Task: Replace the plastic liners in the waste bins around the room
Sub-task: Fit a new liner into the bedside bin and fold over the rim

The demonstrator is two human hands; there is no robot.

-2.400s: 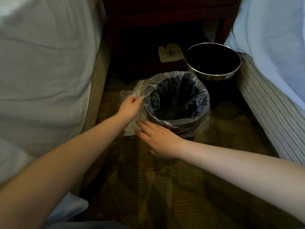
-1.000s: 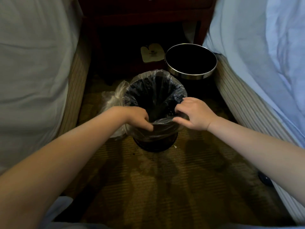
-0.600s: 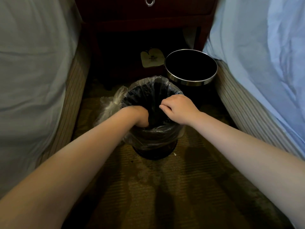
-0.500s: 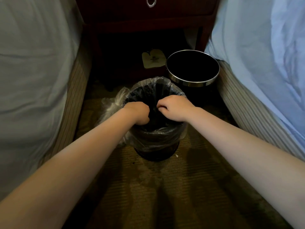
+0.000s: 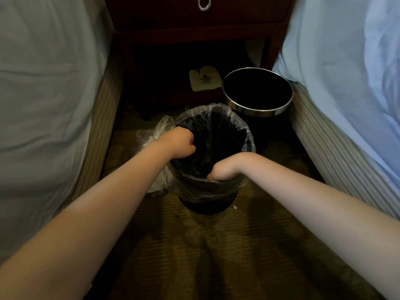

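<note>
Head view, liner: a clear thin plastic liner [image 5: 207, 192] is draped over the mouth of a small dark round waste bin [image 5: 205, 208], with its skirt hanging down the outside and spare film bunched at the bin's left side.
Head view, place: the bin stands on the brown patterned carpet [image 5: 216, 256] between two beds, toward the far end of that strip in front of a dark red wooden nightstand [image 5: 194, 22].
Left hand [image 5: 179, 142]: curled tight at the bin's left rim, apparently pinching the film there.
Right hand [image 5: 225, 169]: dipped over the near rim. Its fingers are hidden inside, so I cannot tell whether it grips anything.
Handling: the film is probably very light, limp, slippery and easy to tear.
Where to hold: likely best gathered at the folded-over rim, at opposite sides, not by a single thin layer.
Containers: the lined bin's inside is dark and nothing can be made out in it. A black round bin with a chrome rim [image 5: 258, 111] stands just behind it to the right, unlined and seemingly empty.
</note>
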